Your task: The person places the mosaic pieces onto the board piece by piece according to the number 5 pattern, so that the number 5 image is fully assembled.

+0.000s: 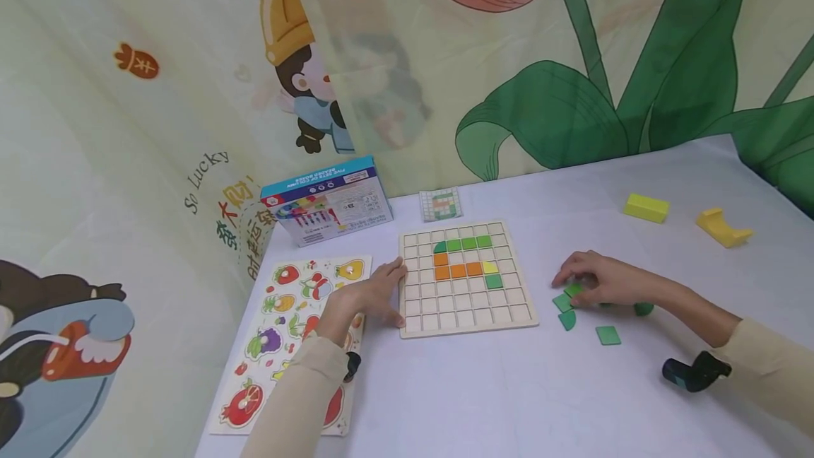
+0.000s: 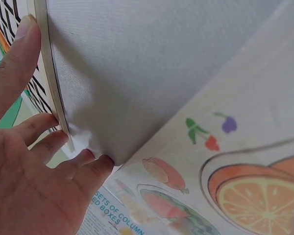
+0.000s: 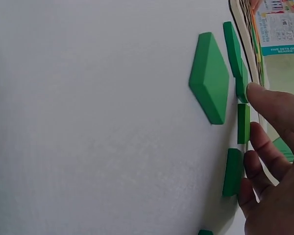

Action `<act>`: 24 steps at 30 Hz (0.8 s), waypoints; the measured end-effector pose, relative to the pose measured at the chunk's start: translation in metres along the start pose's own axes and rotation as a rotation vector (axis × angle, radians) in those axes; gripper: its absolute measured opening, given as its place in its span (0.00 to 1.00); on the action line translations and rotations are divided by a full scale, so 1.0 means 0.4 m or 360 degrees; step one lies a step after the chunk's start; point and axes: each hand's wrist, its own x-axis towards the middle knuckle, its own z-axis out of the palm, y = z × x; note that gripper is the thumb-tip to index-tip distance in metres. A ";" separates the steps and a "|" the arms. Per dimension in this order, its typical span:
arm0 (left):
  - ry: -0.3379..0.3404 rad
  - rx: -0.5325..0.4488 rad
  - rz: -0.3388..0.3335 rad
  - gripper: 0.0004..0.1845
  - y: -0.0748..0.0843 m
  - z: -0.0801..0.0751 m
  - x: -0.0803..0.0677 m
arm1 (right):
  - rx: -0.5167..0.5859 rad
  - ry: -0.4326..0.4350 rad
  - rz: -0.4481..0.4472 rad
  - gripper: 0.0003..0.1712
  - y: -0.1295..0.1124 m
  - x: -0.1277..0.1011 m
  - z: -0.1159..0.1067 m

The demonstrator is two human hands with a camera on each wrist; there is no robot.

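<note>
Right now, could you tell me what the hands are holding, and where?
The left hand steadies the wooden grid board by its left edge; the right hand only touches loose green tiles.

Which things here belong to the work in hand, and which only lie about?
In use:
grid board, held at its edge by the left hand
loose green tiles, under the right hand
pattern card

Lying about:
fruit puzzle
blue box
yellow blocks
</note>
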 end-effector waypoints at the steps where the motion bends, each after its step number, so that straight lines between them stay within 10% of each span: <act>1: 0.0001 0.0000 -0.0001 0.52 0.000 0.000 -0.001 | 0.0000 -0.0005 -0.0002 0.16 -0.001 -0.002 0.000; 24: -0.0002 -0.0012 -0.0001 0.52 0.001 0.001 -0.002 | -0.0069 0.0109 0.0022 0.13 -0.008 0.001 0.026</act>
